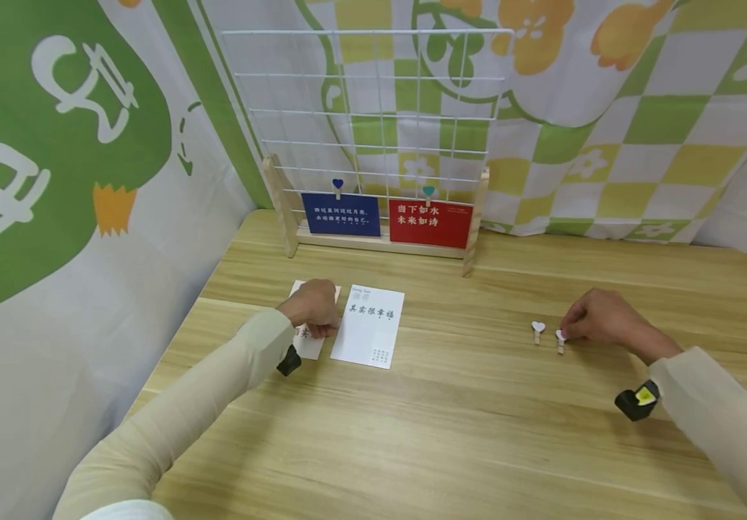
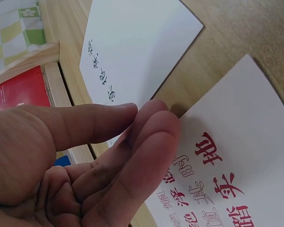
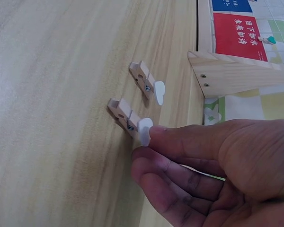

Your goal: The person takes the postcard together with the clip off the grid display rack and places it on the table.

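My left hand (image 1: pixel 316 307) is over a white card with red writing (image 2: pixel 232 156), covering part of it in the head view. Its fingers are loosely bent, with the thumb near the fingertips and nothing visible between them. Beside it lies a second white card with dark writing (image 1: pixel 368 328). On the right, my right hand (image 1: pixel 597 323) pinches the white heart end of a small wooden clothespin (image 3: pixel 126 118) between thumb and fingers. A matching heart clothespin (image 1: pixel 537 332) lies just to the left of it.
A white wire grid rack (image 1: pixel 380 112) on wooden feet stands at the back of the wooden table (image 1: pixel 451 433). Heart clothespins hold a blue card (image 1: pixel 342 224) and a red card (image 1: pixel 430 230) on it. A patterned green and white cloth (image 1: pixel 659 137) hangs behind.
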The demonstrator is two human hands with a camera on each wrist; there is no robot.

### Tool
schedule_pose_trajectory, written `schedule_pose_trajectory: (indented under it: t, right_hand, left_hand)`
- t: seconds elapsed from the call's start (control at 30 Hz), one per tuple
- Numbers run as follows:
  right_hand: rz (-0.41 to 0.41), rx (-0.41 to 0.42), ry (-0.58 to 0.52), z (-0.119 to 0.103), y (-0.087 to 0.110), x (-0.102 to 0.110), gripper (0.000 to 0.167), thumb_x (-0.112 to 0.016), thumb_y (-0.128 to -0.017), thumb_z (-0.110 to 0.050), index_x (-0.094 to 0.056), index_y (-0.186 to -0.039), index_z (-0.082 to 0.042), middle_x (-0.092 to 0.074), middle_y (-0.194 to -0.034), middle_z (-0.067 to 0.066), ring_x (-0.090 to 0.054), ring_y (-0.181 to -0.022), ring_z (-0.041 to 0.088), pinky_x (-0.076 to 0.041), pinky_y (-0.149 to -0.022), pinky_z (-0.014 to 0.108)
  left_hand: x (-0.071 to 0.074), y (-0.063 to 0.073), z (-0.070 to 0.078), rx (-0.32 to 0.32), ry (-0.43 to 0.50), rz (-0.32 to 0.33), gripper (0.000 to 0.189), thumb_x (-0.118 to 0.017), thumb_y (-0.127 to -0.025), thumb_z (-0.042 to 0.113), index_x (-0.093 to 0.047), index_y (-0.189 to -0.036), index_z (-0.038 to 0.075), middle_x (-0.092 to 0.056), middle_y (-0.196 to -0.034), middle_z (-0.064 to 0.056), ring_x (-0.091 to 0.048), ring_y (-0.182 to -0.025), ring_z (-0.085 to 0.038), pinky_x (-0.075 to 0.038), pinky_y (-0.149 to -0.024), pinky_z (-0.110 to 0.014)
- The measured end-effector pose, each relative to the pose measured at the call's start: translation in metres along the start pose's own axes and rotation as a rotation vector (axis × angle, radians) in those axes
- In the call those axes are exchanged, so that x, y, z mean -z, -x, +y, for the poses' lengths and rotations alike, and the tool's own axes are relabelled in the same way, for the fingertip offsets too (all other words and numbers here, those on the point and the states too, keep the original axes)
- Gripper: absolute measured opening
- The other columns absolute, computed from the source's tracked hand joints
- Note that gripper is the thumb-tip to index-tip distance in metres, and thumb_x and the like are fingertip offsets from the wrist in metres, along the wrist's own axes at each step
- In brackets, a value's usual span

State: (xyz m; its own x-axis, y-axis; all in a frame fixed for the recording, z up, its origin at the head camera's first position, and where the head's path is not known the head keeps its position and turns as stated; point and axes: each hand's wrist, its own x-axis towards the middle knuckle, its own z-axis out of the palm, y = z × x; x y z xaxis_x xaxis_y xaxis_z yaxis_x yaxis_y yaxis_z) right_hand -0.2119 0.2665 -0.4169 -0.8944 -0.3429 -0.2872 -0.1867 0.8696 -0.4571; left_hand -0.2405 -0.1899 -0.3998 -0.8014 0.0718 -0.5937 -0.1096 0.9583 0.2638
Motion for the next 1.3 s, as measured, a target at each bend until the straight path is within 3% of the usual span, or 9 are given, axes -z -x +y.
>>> schedule_pose_trajectory:
  t: [0.23,0.47,0.7,0.8,1.03,1.1,1.2,1.3]
  right_hand:
    - [0.006,-0.005,0.02,-0.003,-0.002,0.006,0.007,-0.073,-0.083,-0.015,-0.078,-0.079,-0.011,-0.074,-0.075,0.0,-0.056,-0.064,0.008,-0.045,-0.059,0.025]
    - [0.043,0.018,0.085,-0.006,-0.007,0.014,0.009,-0.072,-0.084,-0.016,-0.078,-0.083,-0.009,-0.074,-0.075,0.001,-0.055,-0.064,0.009,-0.045,-0.058,0.027]
    - [0.081,0.039,0.086,-0.023,-0.016,0.024,0.014,-0.072,-0.086,-0.018,-0.078,-0.089,-0.006,-0.076,-0.084,0.008,-0.061,-0.071,0.011,-0.051,-0.063,0.033]
    - [0.083,0.058,0.085,-0.035,-0.022,0.028,0.016,-0.071,-0.087,-0.018,-0.078,-0.093,-0.004,-0.076,-0.087,0.01,-0.064,-0.073,0.014,-0.053,-0.065,0.036]
    - [0.077,0.077,0.049,-0.063,-0.033,0.033,0.025,-0.069,-0.091,-0.018,-0.073,-0.106,0.001,-0.074,-0.103,0.02,-0.069,-0.087,0.032,-0.056,-0.076,0.048]
    - [0.087,0.083,0.034,-0.07,-0.037,0.033,0.028,-0.069,-0.091,-0.019,-0.072,-0.11,0.002,-0.073,-0.105,0.02,-0.069,-0.092,0.035,-0.055,-0.079,0.05]
    - [0.11,0.104,0.031,-0.082,-0.044,0.031,0.032,-0.069,-0.091,-0.02,-0.07,-0.114,0.002,-0.074,-0.104,0.019,-0.069,-0.096,0.036,-0.054,-0.085,0.051]
    - [0.139,0.14,0.03,-0.096,-0.051,0.028,0.032,-0.07,-0.09,-0.019,-0.07,-0.114,0.002,-0.075,-0.103,0.018,-0.07,-0.096,0.035,-0.054,-0.087,0.051]
  left_hand:
    - [0.005,0.001,-0.005,-0.036,0.043,0.018,0.008,-0.067,-0.082,0.001,-0.071,-0.076,-0.003,-0.074,-0.073,-0.014,-0.07,-0.057,-0.02,-0.061,-0.061,-0.03]
    - [0.016,0.001,-0.009,-0.075,-0.016,0.066,0.015,-0.069,-0.087,0.009,-0.074,-0.078,-0.001,-0.074,-0.073,-0.013,-0.069,-0.057,-0.017,-0.061,-0.062,-0.029]
    - [0.028,-0.001,-0.018,-0.144,-0.115,0.149,0.026,-0.067,-0.091,0.02,-0.074,-0.076,0.001,-0.063,-0.057,-0.001,-0.054,-0.055,-0.01,-0.044,-0.056,-0.021]
    - [0.03,-0.002,-0.022,-0.16,-0.103,0.197,0.023,-0.068,-0.089,0.02,-0.076,-0.08,0.001,-0.064,-0.061,0.0,-0.055,-0.061,-0.013,-0.047,-0.062,-0.024]
    - [0.034,-0.004,-0.029,-0.149,0.0,0.259,0.024,-0.069,-0.088,0.018,-0.071,-0.072,0.0,-0.058,-0.057,0.002,-0.047,-0.054,-0.009,-0.04,-0.051,-0.02]
    - [0.035,-0.005,-0.029,-0.143,0.003,0.287,0.023,-0.069,-0.089,0.019,-0.074,-0.081,-0.001,-0.065,-0.065,-0.003,-0.052,-0.06,-0.012,-0.045,-0.055,-0.022]
    - [0.038,-0.006,-0.03,-0.135,0.003,0.336,0.022,-0.07,-0.088,0.021,-0.076,-0.094,0.0,-0.075,-0.088,-0.011,-0.063,-0.077,-0.02,-0.055,-0.07,-0.03]
    - [0.04,-0.007,-0.03,-0.115,0.027,0.359,0.03,-0.07,-0.089,0.023,-0.072,-0.106,-0.001,-0.073,-0.109,-0.017,-0.066,-0.095,-0.029,-0.056,-0.085,-0.039]
